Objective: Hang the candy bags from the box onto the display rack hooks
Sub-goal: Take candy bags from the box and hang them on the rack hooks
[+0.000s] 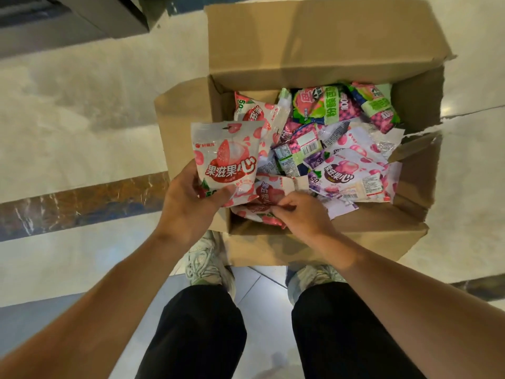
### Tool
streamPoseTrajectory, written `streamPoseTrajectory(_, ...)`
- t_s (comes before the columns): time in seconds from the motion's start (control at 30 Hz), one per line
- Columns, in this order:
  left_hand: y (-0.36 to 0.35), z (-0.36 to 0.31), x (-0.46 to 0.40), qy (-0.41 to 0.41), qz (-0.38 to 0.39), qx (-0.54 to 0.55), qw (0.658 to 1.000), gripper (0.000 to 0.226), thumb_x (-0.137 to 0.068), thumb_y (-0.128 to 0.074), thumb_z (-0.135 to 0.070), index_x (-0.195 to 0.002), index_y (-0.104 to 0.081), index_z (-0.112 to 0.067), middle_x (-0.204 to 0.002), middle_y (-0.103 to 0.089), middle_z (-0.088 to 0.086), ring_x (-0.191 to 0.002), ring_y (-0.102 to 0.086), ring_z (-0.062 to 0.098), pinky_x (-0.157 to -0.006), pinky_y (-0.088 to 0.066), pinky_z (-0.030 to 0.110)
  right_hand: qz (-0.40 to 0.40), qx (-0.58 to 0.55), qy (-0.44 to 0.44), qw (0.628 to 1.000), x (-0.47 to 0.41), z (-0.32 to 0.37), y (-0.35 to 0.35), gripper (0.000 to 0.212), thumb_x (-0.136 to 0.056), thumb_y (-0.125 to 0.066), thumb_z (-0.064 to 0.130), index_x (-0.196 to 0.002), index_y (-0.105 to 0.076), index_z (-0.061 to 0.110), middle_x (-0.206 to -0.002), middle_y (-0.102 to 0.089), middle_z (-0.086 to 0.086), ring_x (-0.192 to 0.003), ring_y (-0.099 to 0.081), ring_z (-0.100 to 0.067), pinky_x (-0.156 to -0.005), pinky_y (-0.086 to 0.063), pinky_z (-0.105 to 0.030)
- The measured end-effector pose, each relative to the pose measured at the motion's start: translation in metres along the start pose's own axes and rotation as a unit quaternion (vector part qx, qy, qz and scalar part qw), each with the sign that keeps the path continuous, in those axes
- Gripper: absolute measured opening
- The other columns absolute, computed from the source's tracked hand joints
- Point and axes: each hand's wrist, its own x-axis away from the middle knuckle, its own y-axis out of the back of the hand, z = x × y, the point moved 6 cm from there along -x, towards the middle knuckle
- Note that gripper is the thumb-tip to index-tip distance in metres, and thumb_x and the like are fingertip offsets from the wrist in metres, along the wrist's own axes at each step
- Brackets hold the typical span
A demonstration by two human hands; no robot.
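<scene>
An open cardboard box (314, 42) stands on the floor, filled with several candy bags (341, 149) in white-red, purple and green-pink. My left hand (188, 203) grips a white and red lychee candy bag (226, 154) upright over the box's near left corner. Inside the box at its near edge, my right hand (300, 212) pinches another white and red bag (269, 194) that lies among the others. The display rack is out of view.
The box flaps stand open at the far side, at the left and at the torn right (418, 170). My two feet in light sneakers (207, 261) stand just behind the box on a glossy tiled floor. A dark fixture base (68, 20) sits at the top left.
</scene>
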Motion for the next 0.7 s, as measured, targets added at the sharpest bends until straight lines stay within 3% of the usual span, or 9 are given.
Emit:
streamPoseTrajectory(0.13, 0.009, 0.007, -0.002, -0.008, 0.01, -0.024, 1.0, 0.055, -0.081, -0.08, -0.017, -0.13, -0.059, -0.026, -0.108, -0.069, -0.014, -0.096, -0.064, -0.002, -0.066, -0.052, 0.003, 0.123, 0.123, -0.049, 0.984, -0.02, 0.01, -0.023, 0.031, -0.091, -0.065, 0.041, -0.099, -0.063, 0.012, -0.088, -0.063, -0.004, -0.082, -0.062, -0.023, -0.071, -0.048, -0.028)
streamPoseTrajectory(0.2, 0.01, 0.013, -0.004, -0.011, 0.031, -0.045, 0.998, 0.055, -0.081, -0.08, -0.018, -0.13, -0.057, -0.028, -0.105, -0.067, -0.02, -0.092, -0.063, -0.008, -0.064, -0.05, 0.001, 0.17, 0.153, -0.064, 0.971, -0.025, 0.011, -0.034, 0.03, -0.094, -0.061, 0.042, -0.098, -0.059, 0.012, -0.09, -0.061, -0.006, -0.083, -0.061, -0.023, -0.077, -0.053, -0.032)
streamPoseTrajectory(0.27, 0.01, 0.02, -0.003, -0.009, 0.047, -0.06, 0.997, 0.055, -0.081, -0.08, -0.018, -0.13, -0.057, -0.03, -0.101, -0.064, -0.025, -0.083, -0.062, -0.017, -0.061, -0.047, -0.001, 0.165, 0.148, -0.068, 0.973, -0.029, 0.012, -0.034, 0.04, -0.087, -0.068, 0.043, -0.107, -0.063, 0.008, -0.103, -0.066, -0.009, -0.094, -0.064, -0.026, -0.088, -0.056, -0.036)
streamPoseTrajectory(0.37, 0.011, 0.029, 0.002, -0.009, 0.046, -0.059, 0.997, 0.052, -0.081, -0.08, -0.016, -0.128, -0.06, -0.026, -0.1, -0.066, -0.022, -0.08, -0.062, -0.016, -0.061, -0.049, 0.002, 0.154, 0.08, -0.117, 0.978, -0.028, 0.005, -0.022, 0.086, -0.053, -0.09, 0.056, -0.123, -0.065, 0.013, -0.117, -0.07, -0.007, -0.106, -0.065, -0.027, -0.096, -0.054, -0.037)
streamPoseTrajectory(0.43, 0.014, 0.031, 0.011, -0.001, 0.041, -0.044, 0.998, 0.047, -0.082, -0.079, -0.014, -0.123, -0.061, -0.025, -0.098, -0.067, -0.019, -0.078, -0.064, -0.014, -0.058, -0.049, 0.003, 0.157, 0.052, -0.127, 0.978, -0.023, -0.004, -0.014, 0.124, -0.017, -0.089, 0.072, -0.126, -0.064, 0.019, -0.122, -0.069, -0.002, -0.109, -0.066, -0.025, -0.098, -0.054, -0.038)
streamPoseTrajectory(0.47, 0.015, 0.03, 0.017, 0.007, 0.045, -0.035, 0.998, 0.047, -0.082, -0.079, -0.013, -0.123, -0.061, -0.025, -0.099, -0.068, -0.018, -0.079, -0.065, -0.011, -0.058, -0.05, 0.004, 0.158, 0.045, -0.13, 0.978, -0.017, -0.008, -0.009, 0.128, -0.012, -0.086, 0.076, -0.126, -0.064, 0.021, -0.123, -0.069, 0.0, -0.11, -0.065, -0.023, -0.098, -0.053, -0.037)
streamPoseTrajectory(0.5, 0.016, 0.029, 0.023, 0.016, 0.054, -0.028, 0.998, 0.048, -0.081, -0.08, -0.014, -0.123, -0.061, -0.025, -0.102, -0.069, -0.015, -0.084, -0.067, -0.007, -0.062, -0.053, 0.008, 0.161, 0.04, -0.132, 0.977, -0.005, -0.008, 0.0, 0.117, -0.02, -0.087, 0.076, -0.122, -0.066, 0.024, -0.122, -0.069, 0.003, -0.11, -0.065, -0.021, -0.098, -0.053, -0.035)
streamPoseTrajectory(0.6, 0.024, 0.022, 0.048, 0.041, 0.069, -0.002, 0.997, 0.052, -0.08, -0.082, -0.011, -0.125, -0.062, -0.025, -0.108, -0.073, -0.007, -0.097, -0.071, 0.01, -0.081, -0.061, 0.029, 0.171, -0.018, -0.135, 0.976, 0.053, 0.001, 0.029, 0.053, -0.064, -0.088, 0.054, -0.107, -0.07, 0.029, -0.109, -0.072, 0.008, -0.105, -0.066, -0.015, -0.095, -0.052, -0.032)
streamPoseTrajectory(0.7, 0.036, -0.005, 0.083, 0.066, 0.08, 0.047, 0.994, 0.051, -0.078, -0.082, -0.007, -0.116, -0.061, -0.035, -0.111, -0.074, -0.003, -0.102, -0.071, 0.017, -0.086, -0.06, 0.041, 0.118, -0.101, -0.113, 0.981, 0.114, 0.022, 0.069, 0.032, -0.075, -0.084, 0.047, -0.098, -0.071, 0.029, -0.098, -0.072, 0.015, -0.095, -0.066, -0.008, -0.095, -0.051, -0.031)
